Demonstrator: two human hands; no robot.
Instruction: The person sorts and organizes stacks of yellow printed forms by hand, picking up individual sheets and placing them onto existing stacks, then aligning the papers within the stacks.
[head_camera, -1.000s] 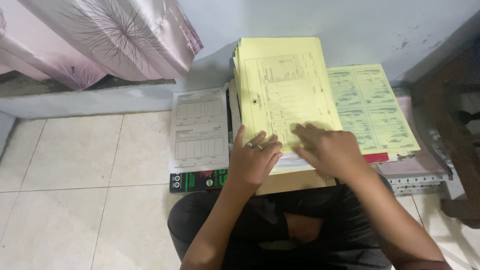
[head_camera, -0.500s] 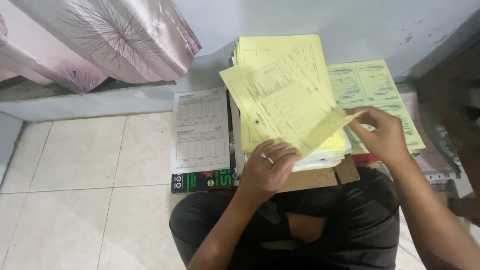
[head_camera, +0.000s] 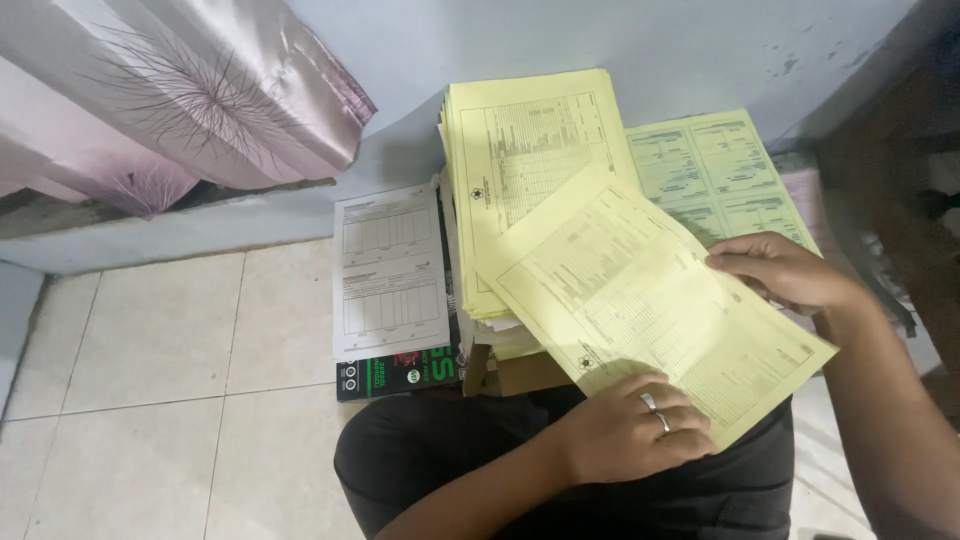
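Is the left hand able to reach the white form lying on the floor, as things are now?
Probably yes. The white form lies uncovered to the left of the yellow stack, with nothing between. But the left hand now rests on the loose yellow sheet, so it must let go first.

Flat black-and-green package (head_camera: 400, 372) under the white sheet (head_camera: 388, 268), on floor tiles.

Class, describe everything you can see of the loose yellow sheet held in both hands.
The yellow sheet looks like thin paper, printed with fine tables and a small round emblem near its lower edge. It lies slanted, partly over the yellow stack. The left hand pinches its lower edge; the right hand grips its upper right edge.
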